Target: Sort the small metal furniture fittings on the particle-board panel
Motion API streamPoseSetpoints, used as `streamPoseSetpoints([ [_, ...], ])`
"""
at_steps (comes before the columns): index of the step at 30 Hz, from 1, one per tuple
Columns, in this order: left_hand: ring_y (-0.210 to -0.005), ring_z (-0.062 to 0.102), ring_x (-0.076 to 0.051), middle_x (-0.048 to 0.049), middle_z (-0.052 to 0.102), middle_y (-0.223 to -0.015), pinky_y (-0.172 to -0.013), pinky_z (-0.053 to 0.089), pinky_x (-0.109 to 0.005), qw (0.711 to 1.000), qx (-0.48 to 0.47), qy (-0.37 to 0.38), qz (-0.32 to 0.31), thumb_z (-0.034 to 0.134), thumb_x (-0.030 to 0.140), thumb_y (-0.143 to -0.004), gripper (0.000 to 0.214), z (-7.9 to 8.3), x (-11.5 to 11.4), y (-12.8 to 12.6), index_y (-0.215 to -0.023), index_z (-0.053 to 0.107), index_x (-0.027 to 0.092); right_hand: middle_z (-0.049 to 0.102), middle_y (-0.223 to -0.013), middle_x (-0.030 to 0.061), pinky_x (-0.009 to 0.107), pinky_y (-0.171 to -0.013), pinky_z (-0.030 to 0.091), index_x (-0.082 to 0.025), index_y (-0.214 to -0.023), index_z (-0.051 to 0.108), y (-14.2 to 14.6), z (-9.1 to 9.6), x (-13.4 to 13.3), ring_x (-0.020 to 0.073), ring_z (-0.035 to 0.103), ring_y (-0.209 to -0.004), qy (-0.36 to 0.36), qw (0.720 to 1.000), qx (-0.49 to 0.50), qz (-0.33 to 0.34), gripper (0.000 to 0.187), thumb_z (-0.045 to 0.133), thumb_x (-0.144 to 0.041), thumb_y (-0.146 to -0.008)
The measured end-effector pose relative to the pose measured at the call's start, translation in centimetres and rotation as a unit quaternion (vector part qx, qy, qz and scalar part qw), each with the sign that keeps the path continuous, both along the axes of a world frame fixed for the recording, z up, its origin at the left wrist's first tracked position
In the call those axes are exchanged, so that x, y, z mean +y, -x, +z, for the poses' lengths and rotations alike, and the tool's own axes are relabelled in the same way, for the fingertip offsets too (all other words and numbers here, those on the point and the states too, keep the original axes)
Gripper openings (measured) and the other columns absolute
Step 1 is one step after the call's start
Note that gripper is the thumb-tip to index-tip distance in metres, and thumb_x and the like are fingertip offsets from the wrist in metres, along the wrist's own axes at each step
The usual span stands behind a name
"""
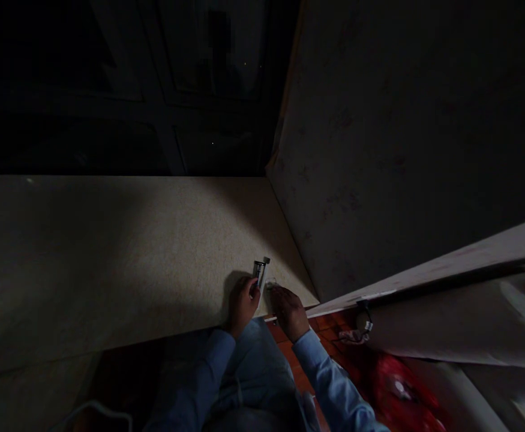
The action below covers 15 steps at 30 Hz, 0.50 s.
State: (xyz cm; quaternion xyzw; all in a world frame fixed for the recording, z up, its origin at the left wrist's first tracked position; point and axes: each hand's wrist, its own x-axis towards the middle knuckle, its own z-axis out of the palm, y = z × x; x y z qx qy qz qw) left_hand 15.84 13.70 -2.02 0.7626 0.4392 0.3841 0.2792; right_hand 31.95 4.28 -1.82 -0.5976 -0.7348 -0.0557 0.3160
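My left hand [243, 303] is closed around a small cylindrical tool with a metallic body and dark tip [260, 271], held against a pale speckled countertop [122, 252] near its right front corner. My right hand [289, 310] rests just to the right of it, fingers curled and pinched at something small I cannot make out on the counter's edge. Both arms wear light blue sleeves. The scene is very dark; only the patch round the hands is lit.
A pale wall [379, 150] rises to the right of the counter. An open door or panel edge [424, 270] with a round knob [362, 321] juts in at the right. Reddish tiled floor [329, 336] and a red object [397, 384] lie below. Dark cabinets [176, 90] stand behind.
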Motion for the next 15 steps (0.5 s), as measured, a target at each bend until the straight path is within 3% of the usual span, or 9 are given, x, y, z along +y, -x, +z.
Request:
streamPoseSetpoints([
  [6, -0.082, 0.059, -0.017, -0.0066, 0.064, -0.093, -0.075, 0.049, -0.029, 1.0, 0.004, -0.013, 0.002, 0.054, 0.016, -0.086, 0.02, 0.3, 0.0, 0.1, -0.104, 0.062, 0.018, 0.068, -0.101, 0.0131, 0.033, -0.084, 0.052, -0.015, -0.103, 0.074, -1.2, 0.4, 2.2, 0.023, 0.06, -0.095, 0.038, 0.998, 0.019, -0.042, 0.025, 0.053, -0.026, -0.093],
  [9, -0.081, 0.06, -0.017, -0.0064, 0.063, -0.092, -0.073, 0.049, -0.028, 1.0, 0.008, -0.011, 0.005, 0.054, 0.016, -0.085, 0.02, 0.4, 0.0, 0.1, -0.103, 0.063, 0.017, 0.069, -0.095, 0.0114, 0.031, -0.079, 0.05, -0.019, -0.09, 0.077, -1.9, 1.4, 3.7, 0.0227, 0.06, -0.089, 0.131, 0.99, -0.038, -0.03, 0.021, 0.057, -0.025, -0.09],
  [12, -0.081, 0.06, -0.016, -0.0059, 0.064, -0.091, -0.072, 0.049, -0.027, 1.0, 0.008, -0.005, 0.004, 0.054, 0.016, -0.085, 0.021, 0.3, 0.0, 0.1, -0.104, 0.064, 0.018, 0.07, -0.094, 0.0101, 0.03, -0.079, 0.049, -0.022, -0.093, 0.078, -2.5, 2.6, 5.0, 0.0228, 0.062, -0.093, 0.225, 0.969, -0.098, 0.005, 0.02, 0.058, -0.022, -0.089],
  [15, -0.083, 0.06, -0.016, -0.0062, 0.064, -0.093, -0.074, 0.049, -0.027, 1.0, 0.007, -0.008, 0.001, 0.054, 0.015, -0.085, 0.022, 0.3, 0.0, 0.1, -0.105, 0.064, 0.018, 0.071, -0.095, 0.0101, 0.029, -0.078, 0.048, -0.023, -0.097, 0.077, -2.6, 3.8, 5.8, 0.0225, 0.063, -0.093, 0.275, 0.952, -0.132, 0.035, 0.02, 0.06, -0.021, -0.088],
])
